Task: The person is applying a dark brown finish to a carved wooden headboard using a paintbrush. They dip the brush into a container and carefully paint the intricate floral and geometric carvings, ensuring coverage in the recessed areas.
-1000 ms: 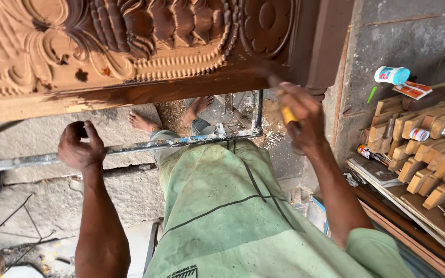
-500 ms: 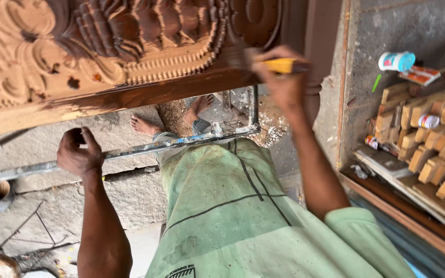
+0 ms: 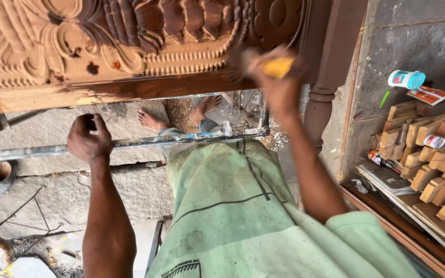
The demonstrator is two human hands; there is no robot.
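R hand (image 3: pixel 279 77) fisted on yellow-handled brush (image 3: pixel 276 67), blurred, at lower edge of carved brown wooden panel (image 3: pixel 130 46) | panel's long axis runs L-R above hands; R nearer | L hand (image 3: pixel 88 138) curled round grey metal bar (image 3: pixel 140 143), below panel

White tub with blue label (image 3: pixel 406 79), perhaps glue, far right.
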